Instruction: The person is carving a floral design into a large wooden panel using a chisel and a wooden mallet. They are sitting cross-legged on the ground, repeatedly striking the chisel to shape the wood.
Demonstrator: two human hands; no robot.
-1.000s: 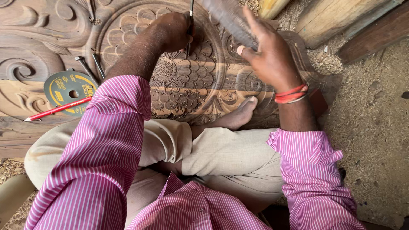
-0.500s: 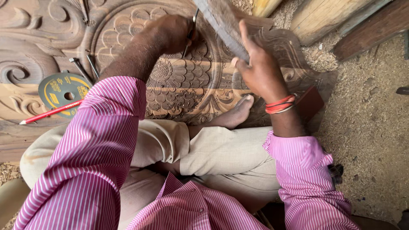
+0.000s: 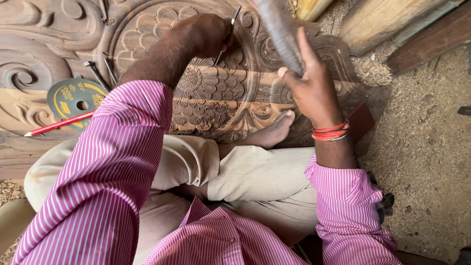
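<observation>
Wood panel: carved lotus, lying flat.
Left hand: clenched on chisel; keep it steady.
Right hand: grasping blurred mallet; strike squarely.

A red pencil lies beside a cutting disc, near spare chisels.

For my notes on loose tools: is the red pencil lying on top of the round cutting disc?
No. The red pencil lies on the carved wooden panel, just below the round cutting disc's lower edge.

Pencil left of disc — both on panel
</observation>
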